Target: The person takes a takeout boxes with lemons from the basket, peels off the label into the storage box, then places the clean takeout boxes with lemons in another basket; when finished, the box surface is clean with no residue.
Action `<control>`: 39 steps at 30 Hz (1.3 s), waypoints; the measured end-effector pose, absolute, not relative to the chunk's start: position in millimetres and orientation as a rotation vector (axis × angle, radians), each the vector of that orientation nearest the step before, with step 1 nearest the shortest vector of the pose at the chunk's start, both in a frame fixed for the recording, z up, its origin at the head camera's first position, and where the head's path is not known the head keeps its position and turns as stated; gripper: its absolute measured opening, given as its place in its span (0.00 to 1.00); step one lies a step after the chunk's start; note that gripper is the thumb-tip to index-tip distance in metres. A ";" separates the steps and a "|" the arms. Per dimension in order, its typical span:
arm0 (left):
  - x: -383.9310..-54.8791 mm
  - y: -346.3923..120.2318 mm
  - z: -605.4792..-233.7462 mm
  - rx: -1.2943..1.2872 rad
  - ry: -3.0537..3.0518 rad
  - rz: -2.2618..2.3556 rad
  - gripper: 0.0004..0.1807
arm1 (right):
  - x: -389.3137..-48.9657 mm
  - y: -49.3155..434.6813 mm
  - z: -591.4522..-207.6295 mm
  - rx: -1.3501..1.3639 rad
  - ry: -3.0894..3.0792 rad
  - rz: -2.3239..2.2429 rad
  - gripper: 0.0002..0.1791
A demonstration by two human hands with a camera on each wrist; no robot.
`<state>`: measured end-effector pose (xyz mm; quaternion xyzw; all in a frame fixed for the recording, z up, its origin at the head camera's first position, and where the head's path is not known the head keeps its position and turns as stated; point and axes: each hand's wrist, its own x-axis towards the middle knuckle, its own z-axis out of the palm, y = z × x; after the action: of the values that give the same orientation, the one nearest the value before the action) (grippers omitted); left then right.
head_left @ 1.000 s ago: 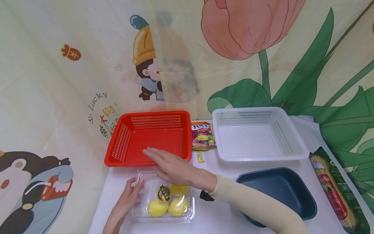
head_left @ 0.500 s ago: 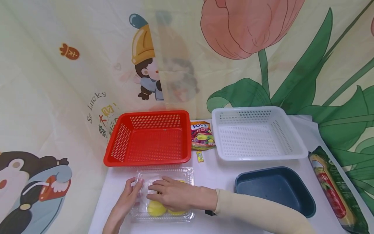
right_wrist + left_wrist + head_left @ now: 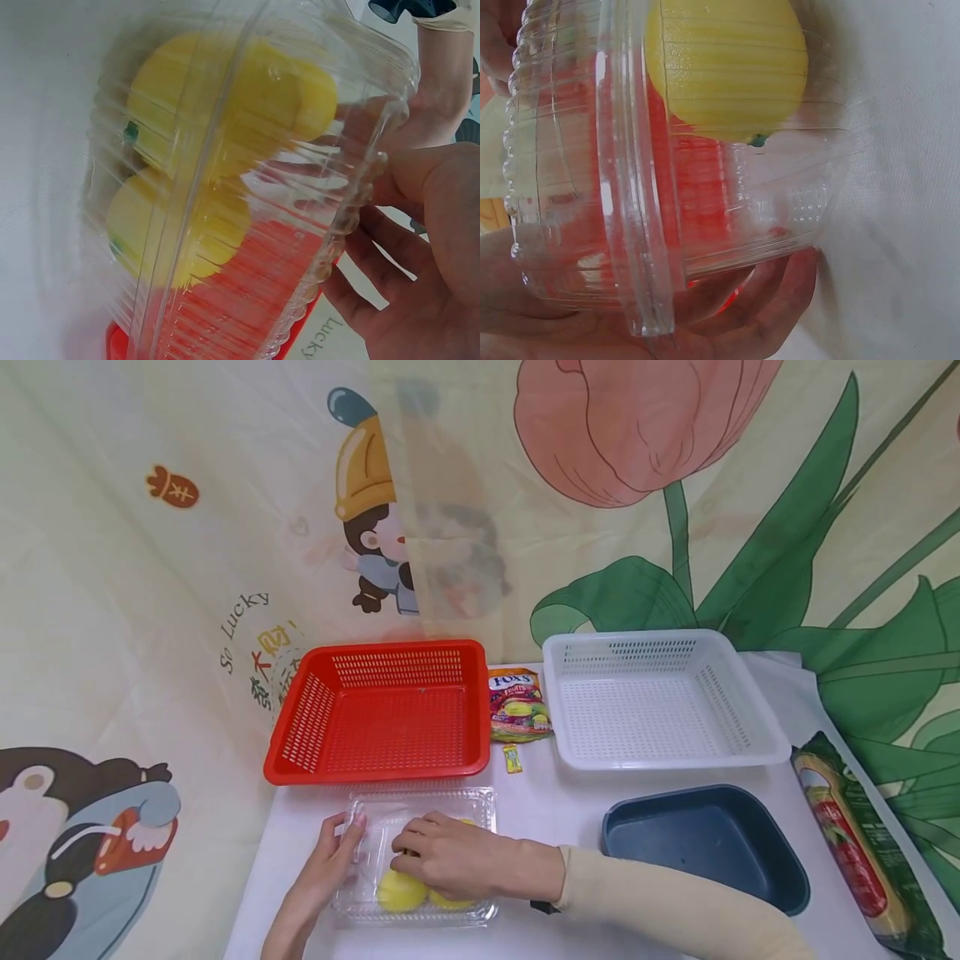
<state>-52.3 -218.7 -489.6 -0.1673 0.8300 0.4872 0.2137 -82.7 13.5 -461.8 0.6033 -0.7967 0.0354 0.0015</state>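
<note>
Clear plastic box (image 3: 378, 852) of yellow fruit (image 3: 400, 892) sits on the white table (image 3: 543, 806) just in front of the red basket (image 3: 375, 777), its side grasped by the left hand (image 3: 328, 857), while the right hand (image 3: 453, 860), fingers loosely relaxed, rests its fingertips on top

"What sort of place is this?"
"A curtained-off spot around a tabletop (image 3: 551, 814) covered in white cloth; home or studio, I can't tell."
"What shows it?"
"The cream fabric curtain (image 3: 247, 418), printed with a large pink tulip (image 3: 645, 427) and cartoon figures (image 3: 375, 531), hangs close behind the tabletop and along its left."
</note>
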 end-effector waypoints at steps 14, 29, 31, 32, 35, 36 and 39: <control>-54.3 -217.0 -489.7 -0.472 2.311 1.341 0.45 | -83.9 20.9 -456.3 1.813 -2.465 0.052 0.19; -54.2 -215.3 -490.2 -0.490 2.303 1.321 0.46 | -84.6 26.6 -452.7 1.814 -2.582 0.202 0.19; -54.2 -215.5 -490.4 -0.492 2.304 1.321 0.46 | -84.4 28.3 -452.8 1.805 -2.590 0.241 0.17; -54.3 -215.6 -490.5 -0.495 2.302 1.321 0.46 | -84.3 29.3 -452.8 1.799 -2.591 0.262 0.15; -54.5 -216.0 -491.5 -0.500 2.301 1.316 0.47 | -83.9 33.1 -452.5 1.786 -2.606 0.326 0.12; -54.6 -216.1 -491.7 -0.502 2.302 1.315 0.47 | -83.9 34.8 -452.2 1.784 -2.612 0.350 0.12; -54.9 -216.3 -492.3 -0.505 2.308 1.309 0.46 | -84.5 41.4 -450.2 1.771 -2.609 0.420 0.11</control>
<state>-54.9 -216.3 -492.3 -0.1825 0.8339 0.4728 0.2185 -84.5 41.4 -450.2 0.5566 -0.8199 0.1321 -0.0201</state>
